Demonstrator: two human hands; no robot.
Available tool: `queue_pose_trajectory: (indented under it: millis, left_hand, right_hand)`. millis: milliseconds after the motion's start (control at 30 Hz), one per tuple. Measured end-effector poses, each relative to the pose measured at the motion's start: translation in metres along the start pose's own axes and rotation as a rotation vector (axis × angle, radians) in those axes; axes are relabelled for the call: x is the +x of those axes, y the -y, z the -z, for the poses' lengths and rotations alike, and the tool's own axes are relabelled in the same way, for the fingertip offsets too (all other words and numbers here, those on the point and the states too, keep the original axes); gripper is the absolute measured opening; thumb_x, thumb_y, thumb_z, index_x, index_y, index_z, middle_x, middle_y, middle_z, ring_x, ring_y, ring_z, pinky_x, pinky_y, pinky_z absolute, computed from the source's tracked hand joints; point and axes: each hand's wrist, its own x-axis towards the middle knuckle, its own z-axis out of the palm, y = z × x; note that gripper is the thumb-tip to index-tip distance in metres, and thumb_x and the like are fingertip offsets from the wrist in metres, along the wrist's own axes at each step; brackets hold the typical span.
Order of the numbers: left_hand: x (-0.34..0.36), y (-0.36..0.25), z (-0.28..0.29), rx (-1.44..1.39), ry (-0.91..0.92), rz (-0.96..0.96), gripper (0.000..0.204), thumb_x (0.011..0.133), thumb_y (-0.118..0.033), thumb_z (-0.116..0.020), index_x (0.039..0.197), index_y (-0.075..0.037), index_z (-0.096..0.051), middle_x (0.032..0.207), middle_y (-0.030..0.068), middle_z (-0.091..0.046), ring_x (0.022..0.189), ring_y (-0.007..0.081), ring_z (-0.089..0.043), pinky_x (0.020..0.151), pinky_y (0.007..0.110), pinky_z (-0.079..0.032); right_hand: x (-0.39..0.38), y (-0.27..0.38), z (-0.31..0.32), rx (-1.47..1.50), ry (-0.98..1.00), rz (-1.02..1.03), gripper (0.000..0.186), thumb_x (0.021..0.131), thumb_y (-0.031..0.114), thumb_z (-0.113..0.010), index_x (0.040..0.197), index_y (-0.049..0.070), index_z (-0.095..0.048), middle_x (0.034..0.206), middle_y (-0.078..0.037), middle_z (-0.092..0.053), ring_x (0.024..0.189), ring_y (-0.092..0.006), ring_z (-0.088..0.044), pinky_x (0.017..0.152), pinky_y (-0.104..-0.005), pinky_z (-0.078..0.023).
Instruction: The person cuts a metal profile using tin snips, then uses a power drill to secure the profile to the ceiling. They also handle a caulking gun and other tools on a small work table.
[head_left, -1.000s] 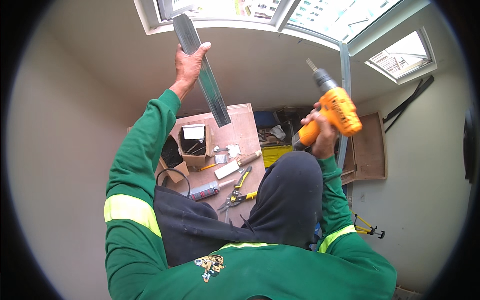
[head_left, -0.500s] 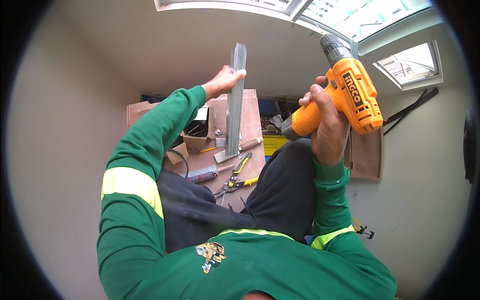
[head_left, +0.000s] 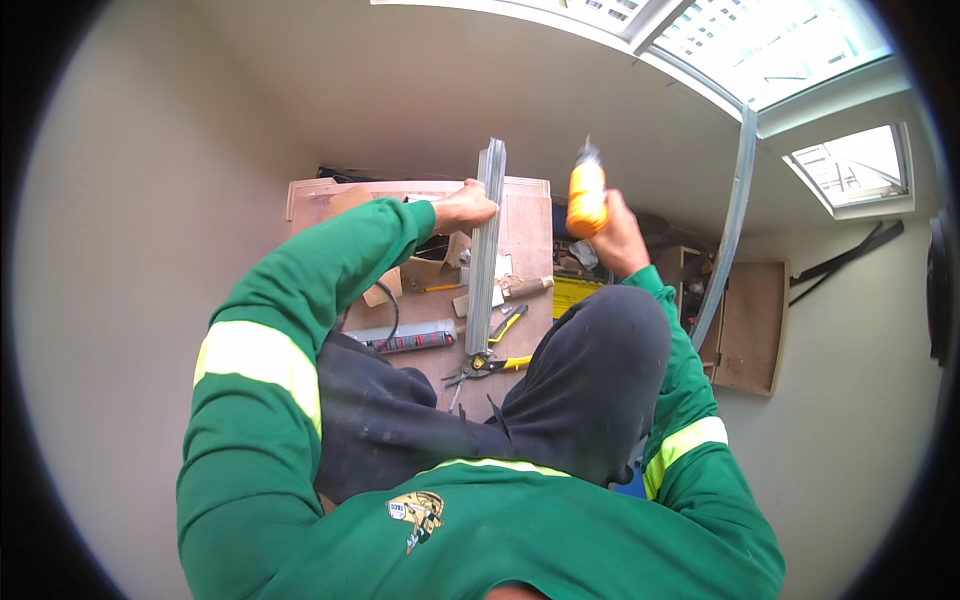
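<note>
In my left hand (head_left: pixel 465 207) is a long metal channel (head_left: pixel 486 265), gripped near its upper end. It stands over the wooden board, and its lower end comes down by the tin snips (head_left: pixel 480 364), which have yellow and black handles. My right hand (head_left: pixel 620 238) grips an orange cordless drill (head_left: pixel 588 195). The drill's black chuck and thin bit point toward the far wall, to the right of the channel and apart from it. Motion blurs the drill a little.
On the wooden board (head_left: pixel 520 200) lie a sealant tube (head_left: pixel 420 337), a pencil (head_left: pixel 438 288), a wooden-handled tool (head_left: pixel 525 288) and an open cardboard box (head_left: pixel 428 262). A long metal strip (head_left: pixel 735 200) leans up to the window at right. A wooden case (head_left: pixel 752 325) stands beneath it.
My right hand has swung the drill left and away from me, turning its bit toward the far wall. The channel has moved slightly right and nearer to me.
</note>
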Motion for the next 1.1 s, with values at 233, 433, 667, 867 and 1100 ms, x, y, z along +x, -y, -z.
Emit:
queue_pose_trajectory:
  millis: [233, 433, 667, 867, 1100]
  left_hand:
    - [-0.126, -0.088, 0.084, -0.211, -0.171, -0.269, 0.062, 0.103, -0.047, -0.066, 0.126, 0.009, -0.053, 0.109, 0.0169, -0.063, 0.104, 0.0239, -0.064, 0.095, 0.038, -0.055]
    - [-0.260, -0.131, 0.097, -0.320, -0.471, -0.404, 0.061, 0.104, -0.040, -0.068, 0.138, 0.008, -0.052, 0.125, 0.0177, -0.068, 0.115, 0.0209, -0.063, 0.103, 0.035, -0.049]
    - [-0.289, -0.136, 0.109, 0.032, -0.725, -0.364, 0.043, 0.109, -0.031, -0.063, 0.139, 0.000, -0.057, 0.121, 0.0129, -0.071, 0.110, 0.0195, -0.066, 0.101, 0.034, -0.051]
    - [-0.307, -0.117, 0.101, -0.057, -0.692, -0.167, 0.037, 0.106, -0.019, -0.066, 0.136, 0.002, -0.056, 0.110, 0.0169, -0.074, 0.101, 0.0235, -0.071, 0.093, 0.037, -0.054]
    - [-0.317, -0.114, 0.080, -0.015, -0.737, -0.043, 0.042, 0.104, -0.015, -0.066, 0.141, 0.000, -0.051, 0.105, 0.0214, -0.073, 0.095, 0.0381, -0.073, 0.085, 0.044, -0.056]
  right_hand:
    - [0.008, -0.043, -0.095, -0.305, 0.455, 0.099, 0.042, 0.088, 0.015, -0.074, 0.124, 0.003, -0.056, 0.124, -0.020, -0.065, 0.123, -0.0396, -0.062, 0.099, -0.0561, -0.047]
    - [0.025, -0.041, -0.148, -0.320, 0.589, 0.311, 0.058, 0.079, 0.011, -0.083, 0.129, 0.004, -0.053, 0.123, -0.019, -0.063, 0.121, -0.0405, -0.062, 0.099, -0.0541, -0.048]
    - [0.053, -0.041, -0.151, -0.323, 0.791, 0.283, 0.076, 0.082, 0.022, -0.087, 0.146, 0.007, -0.049, 0.139, -0.018, -0.058, 0.135, -0.0392, -0.055, 0.110, -0.0559, -0.045]
    - [0.061, -0.028, -0.128, -0.383, 0.840, 0.234, 0.065, 0.087, 0.015, -0.079, 0.143, 0.007, -0.047, 0.140, -0.018, -0.057, 0.136, -0.0388, -0.053, 0.108, -0.0619, -0.041]
    - [-0.016, 0.023, -0.150, -0.294, 0.784, -0.009, 0.069, 0.089, 0.021, -0.080, 0.146, 0.006, -0.044, 0.137, -0.021, -0.056, 0.134, -0.0428, -0.053, 0.106, -0.0605, -0.044]
